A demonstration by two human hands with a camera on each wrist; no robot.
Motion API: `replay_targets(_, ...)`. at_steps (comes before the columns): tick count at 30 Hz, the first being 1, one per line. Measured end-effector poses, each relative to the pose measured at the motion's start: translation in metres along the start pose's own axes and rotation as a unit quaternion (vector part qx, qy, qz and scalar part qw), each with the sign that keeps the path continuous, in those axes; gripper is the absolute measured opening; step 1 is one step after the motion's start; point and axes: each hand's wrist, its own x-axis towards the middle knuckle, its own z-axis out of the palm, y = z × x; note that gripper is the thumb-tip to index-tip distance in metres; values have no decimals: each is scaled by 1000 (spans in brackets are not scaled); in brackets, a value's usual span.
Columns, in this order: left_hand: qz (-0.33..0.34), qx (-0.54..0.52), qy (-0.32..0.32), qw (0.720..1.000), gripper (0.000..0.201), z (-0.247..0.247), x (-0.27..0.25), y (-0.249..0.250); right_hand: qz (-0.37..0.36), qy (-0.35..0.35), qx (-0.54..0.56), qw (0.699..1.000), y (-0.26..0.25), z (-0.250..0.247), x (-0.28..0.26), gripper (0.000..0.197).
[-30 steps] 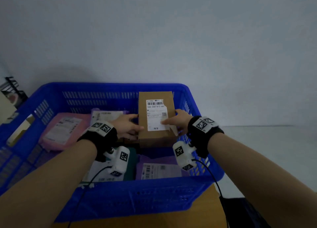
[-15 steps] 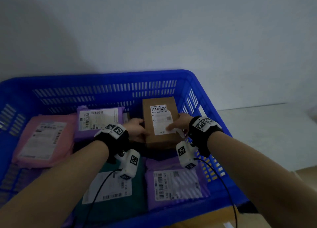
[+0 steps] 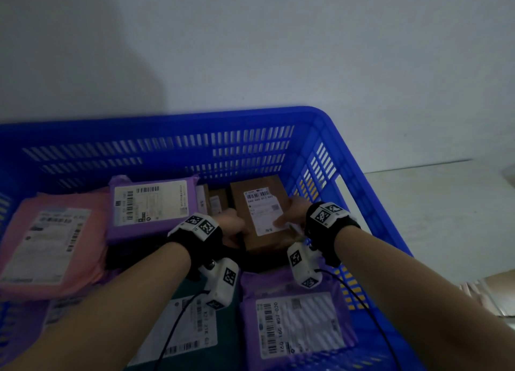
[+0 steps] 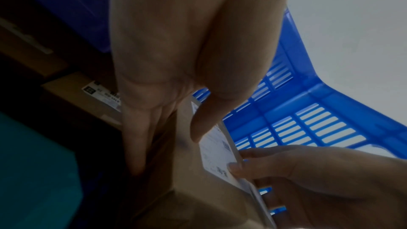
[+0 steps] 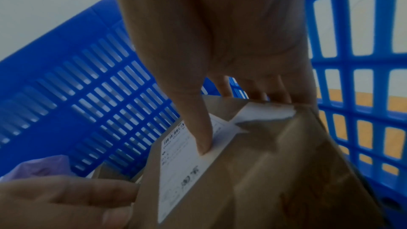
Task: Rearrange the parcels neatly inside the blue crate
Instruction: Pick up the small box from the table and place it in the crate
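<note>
Head view: a person's two hands grip a brown cardboard box (image 3: pixel 260 213) low inside the blue crate (image 3: pixel 167 125), at its far right corner.
Left hand: the left hand (image 3: pixel 231 227) clasps the box's left side; in the left wrist view its thumb (image 4: pixel 204 119) lies on the labelled top while the fingers (image 4: pixel 134 145) run down the side wall.
Right hand: the right hand (image 3: pixel 292 213) clasps the right side, its thumb (image 5: pixel 198 128) pressing the white shipping label (image 5: pixel 182 163) and the other fingers wrapped behind the edge nearest the crate's right wall.
Box position: held between both hands, label up, just beside the right wall and near the back wall; whether it rests on anything cannot be told.
Long axis: the box runs from the person toward the back wall, parallel to the right wall, with a hand on each long side.
Nearer hand: both are equally placed; the right hand sits between box and wall, in the tighter gap.
Neighbours: smaller brown boxes (image 3: pixel 216 203) stand just left of it; a purple mailer (image 3: pixel 152 203) and a pink mailer (image 3: pixel 53 245) lie further left, a second purple mailer (image 3: pixel 298 323) and a dark green parcel (image 3: pixel 192 323) nearer the person.
Likely step: setting the box square into the corner, a judgement from its alignment with the wall.
</note>
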Motion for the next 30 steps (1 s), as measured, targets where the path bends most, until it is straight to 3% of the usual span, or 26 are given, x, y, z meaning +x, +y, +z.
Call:
replay_targets(6,-13,-26,26,999,41,8,10,2,19,9,-14,1000,5,11,25,89)
replay_targets(11,-15,-40,38,998,46,9,5,-3,3,-12,-43,999,0,12,24,53)
replay_targets(14,11,-49,51,997,49,7,-4,1,-14,-14,-38,999,-6,5,15,47)
replay_targets(18,105,-22,108,988,43,-14,-32,15,-102,55,-9,993,-31,-4,-1,40)
replay_targets(22,162,-39,130,977,33,-53,-80,20,-194,40,79,977,-71,6,-27,27)
replay_targets(25,176,-17,198,964,25,-87,-113,10,-213,32,131,968,-103,26,-45,57)
replay_targets(28,151,43,292,944,18,-124,-128,-14,-243,-16,128,961,-124,45,-63,53)
replay_targets(30,102,175,370,907,16,-142,-137,-31,-241,-42,91,965,-132,56,-70,52)
